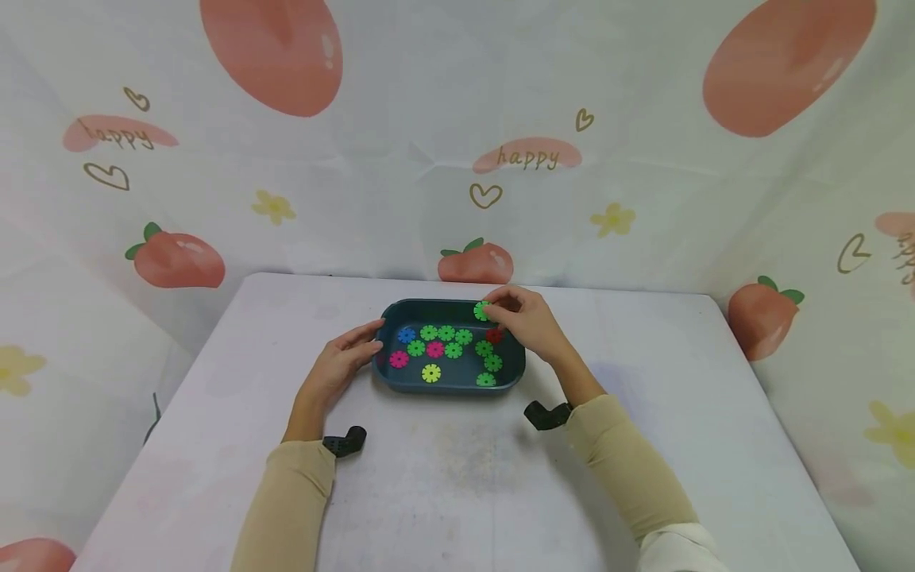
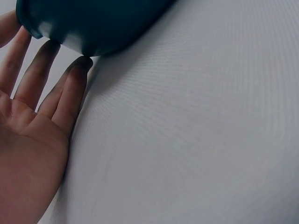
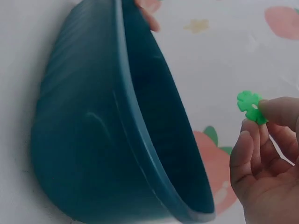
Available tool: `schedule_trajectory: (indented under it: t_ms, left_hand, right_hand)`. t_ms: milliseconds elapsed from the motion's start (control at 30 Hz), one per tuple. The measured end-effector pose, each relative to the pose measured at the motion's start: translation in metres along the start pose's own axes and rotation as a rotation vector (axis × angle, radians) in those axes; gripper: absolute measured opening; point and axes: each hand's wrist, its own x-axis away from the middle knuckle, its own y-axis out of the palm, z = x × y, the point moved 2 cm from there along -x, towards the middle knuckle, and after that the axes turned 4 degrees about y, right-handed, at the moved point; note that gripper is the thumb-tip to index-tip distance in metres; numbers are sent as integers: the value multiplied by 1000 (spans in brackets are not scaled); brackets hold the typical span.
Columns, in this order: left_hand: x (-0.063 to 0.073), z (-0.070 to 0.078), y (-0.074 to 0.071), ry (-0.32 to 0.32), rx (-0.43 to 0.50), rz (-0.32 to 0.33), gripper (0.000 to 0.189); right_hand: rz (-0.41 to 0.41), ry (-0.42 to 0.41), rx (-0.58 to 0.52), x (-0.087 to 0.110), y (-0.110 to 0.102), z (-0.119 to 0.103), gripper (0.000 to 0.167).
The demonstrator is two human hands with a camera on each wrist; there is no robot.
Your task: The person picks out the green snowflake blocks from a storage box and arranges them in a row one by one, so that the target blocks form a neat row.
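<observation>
On the white table sits a dark teal tub [image 1: 449,388] with several flat, notched plastic discs inside: green discs [image 1: 463,337], pink discs [image 1: 399,360], a blue disc [image 1: 406,334], a yellow disc [image 1: 431,372] and a red disc [image 1: 494,335]. My left hand [image 1: 341,361] holds the tub's left end; in the left wrist view its fingertips [image 2: 85,63] touch the outer wall, and a digit laps over the rim in the right wrist view. Above the far right rim, my right hand [image 1: 527,319] pinches a green notched disc [image 3: 251,106] between thumb and fingers.
A cloth backdrop [image 1: 400,191] printed with fruit, hearts and flowers hangs behind the table [image 1: 443,477]. Black wrist cameras [image 1: 546,415] project inward from both sleeves. At the table's left side, a thin dark cord [image 1: 155,409] shows.
</observation>
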Motion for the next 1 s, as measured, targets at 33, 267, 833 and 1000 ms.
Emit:
schedule_trajectory:
  t_ms: [33,267,833,1000]
  left_hand:
    - [0,0,0,-3,-1,2,58]
    - [-1,1,1,-25,-3,14,58]
    - [-1,0,0,-35,12,16,59]
    - [-2,-1,1,-31,4,18,58]
  right_hand:
    - [9,5,-18,0,-2,2,21]
    - [90,55,-85,4,-19,14,25]
    - [218,142,-59,15,-58,39,33]
    - [269,160,-21,21,-68,45,36]
